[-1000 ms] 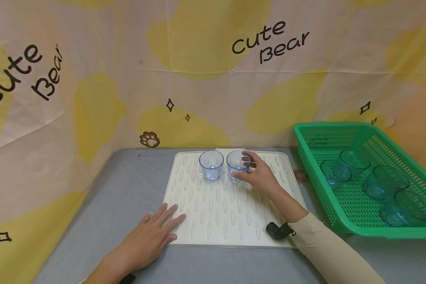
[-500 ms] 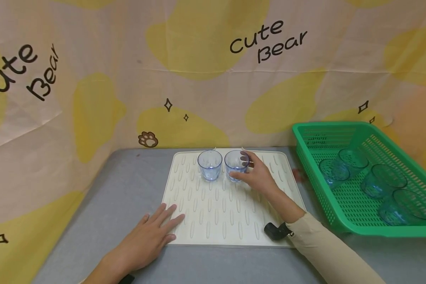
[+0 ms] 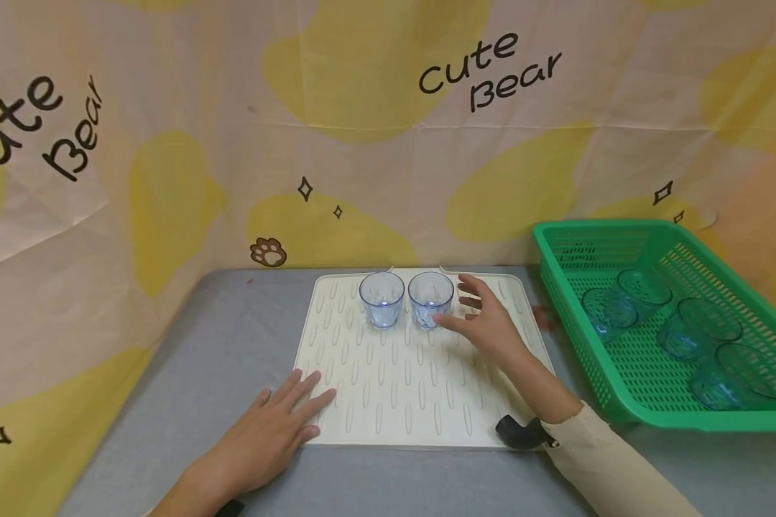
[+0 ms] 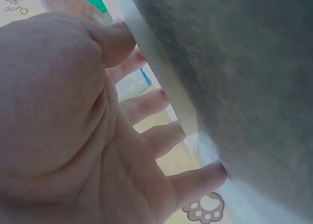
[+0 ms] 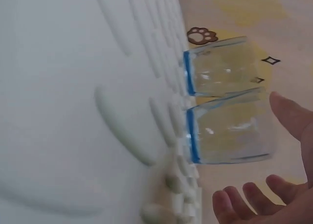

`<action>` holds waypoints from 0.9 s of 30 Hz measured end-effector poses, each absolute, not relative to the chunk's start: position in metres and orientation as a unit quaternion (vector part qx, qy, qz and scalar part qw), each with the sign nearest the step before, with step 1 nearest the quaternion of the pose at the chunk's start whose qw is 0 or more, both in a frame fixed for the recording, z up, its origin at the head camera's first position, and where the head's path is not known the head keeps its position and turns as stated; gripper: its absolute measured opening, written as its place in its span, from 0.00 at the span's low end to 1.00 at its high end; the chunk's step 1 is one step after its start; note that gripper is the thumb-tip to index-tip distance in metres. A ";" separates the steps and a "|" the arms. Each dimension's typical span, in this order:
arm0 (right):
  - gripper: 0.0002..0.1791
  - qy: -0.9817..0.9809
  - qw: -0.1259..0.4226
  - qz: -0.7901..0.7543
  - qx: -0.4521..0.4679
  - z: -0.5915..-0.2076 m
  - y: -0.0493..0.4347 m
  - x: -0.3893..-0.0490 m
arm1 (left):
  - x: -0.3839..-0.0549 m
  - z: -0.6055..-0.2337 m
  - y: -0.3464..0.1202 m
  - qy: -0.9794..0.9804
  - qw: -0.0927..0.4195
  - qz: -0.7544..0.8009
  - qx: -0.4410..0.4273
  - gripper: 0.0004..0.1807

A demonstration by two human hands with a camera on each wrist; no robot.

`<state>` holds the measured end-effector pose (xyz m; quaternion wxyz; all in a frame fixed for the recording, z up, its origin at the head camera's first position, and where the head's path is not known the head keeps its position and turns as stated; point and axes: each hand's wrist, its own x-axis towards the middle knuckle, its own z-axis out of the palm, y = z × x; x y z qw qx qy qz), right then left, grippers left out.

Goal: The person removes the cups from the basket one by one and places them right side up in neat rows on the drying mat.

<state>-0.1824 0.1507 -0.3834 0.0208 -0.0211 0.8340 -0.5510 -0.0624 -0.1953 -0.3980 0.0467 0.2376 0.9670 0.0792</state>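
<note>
Two clear bluish glass tumblers stand upright side by side near the back of a white ridged drying mat [image 3: 388, 388]. The left glass [image 3: 383, 301] has no hand at it. Just right of the right glass [image 3: 430, 296] is my right hand [image 3: 491, 327], its thumb overlapping the glass's lower side in the head view. In the right wrist view a gap shows between the fingers [image 5: 249, 199] and that glass [image 5: 230, 131]. My left hand [image 3: 265, 427] lies with fingers spread on the mat's front left corner, holding nothing.
A green plastic basket [image 3: 621, 388] stands to the right of the mat with several more glasses in it, among them a large one [image 3: 740, 377]. A printed cloth [image 3: 375, 165] hangs behind the grey table [image 3: 239, 337].
My right hand has let go of the right glass and moved off it to the right. Both glasses stay where they were, and my left hand has not moved.
</note>
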 end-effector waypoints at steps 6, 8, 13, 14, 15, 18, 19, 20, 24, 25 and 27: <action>0.48 0.854 0.005 -0.520 -0.033 -0.365 0.167 -0.162 | -0.063 -0.398 -0.195 0.968 0.054 0.076 0.234 0.28; 0.47 0.866 0.005 -0.499 -0.041 -0.356 0.173 -0.151 | -0.063 -0.398 -0.194 0.968 0.053 0.075 0.233 0.29; 0.44 0.891 0.000 -0.450 -0.053 -0.337 0.195 -0.123 | -0.063 -0.399 -0.195 0.969 0.045 0.072 0.234 0.29; 0.44 0.896 0.000 -0.441 -0.053 -0.334 0.199 -0.117 | -0.063 -0.399 -0.195 0.968 0.043 0.071 0.235 0.29; 0.43 0.902 -0.003 -0.429 -0.055 -0.331 0.205 -0.112 | -0.063 -0.400 -0.195 0.968 0.042 0.070 0.235 0.29; 0.40 0.916 -0.014 -0.396 -0.063 -0.324 0.223 -0.097 | -0.063 -0.400 -0.195 0.969 0.043 0.070 0.234 0.29; 0.39 0.919 -0.017 -0.387 -0.068 -0.322 0.229 -0.093 | -0.063 -0.400 -0.195 0.969 0.044 0.070 0.233 0.29; 0.38 0.923 -0.020 -0.378 -0.071 -0.321 0.235 -0.090 | -0.063 -0.399 -0.195 0.969 0.046 0.070 0.231 0.29; 0.33 0.935 -0.026 -0.343 -0.083 -0.319 0.266 -0.082 | -0.063 -0.398 -0.196 0.968 0.048 0.069 0.234 0.29; 0.32 0.940 -0.023 -0.330 -0.085 -0.319 0.276 -0.082 | -0.063 -0.399 -0.196 0.968 0.046 0.068 0.238 0.28; 0.29 0.948 -0.010 -0.306 -0.084 -0.322 0.295 -0.083 | -0.061 -0.399 -0.197 0.966 0.042 0.064 0.246 0.28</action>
